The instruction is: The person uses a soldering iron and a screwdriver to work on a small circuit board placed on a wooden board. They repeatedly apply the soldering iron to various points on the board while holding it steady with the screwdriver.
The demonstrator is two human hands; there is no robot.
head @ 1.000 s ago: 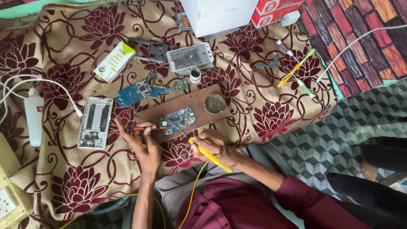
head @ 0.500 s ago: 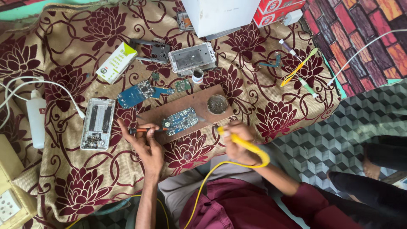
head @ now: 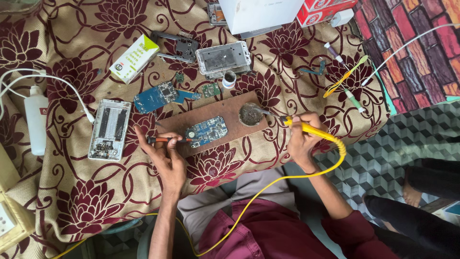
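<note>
Two hands work over a wooden board (head: 225, 117). The right hand (head: 302, 139) grips a yellow soldering iron (head: 306, 128), tip in a round tin (head: 250, 114). The left hand (head: 165, 156) pinches a red tool (head: 165, 140) against the blue circuit board (head: 207, 131).

On the brown wooden board (head: 213, 120) lies a blue circuit board (head: 207, 131). The left hand (head: 165, 158) presses a red-handled tool (head: 165, 139) against it; the right hand (head: 301, 139) dips a yellow soldering iron (head: 306, 128) into the round tin (head: 251, 114) (at the wooden board's right end).

White-and-green carton (head: 133, 58) upper left; red-and-white box (head: 326, 10) beside large white box (head: 261, 14) at top.
</note>
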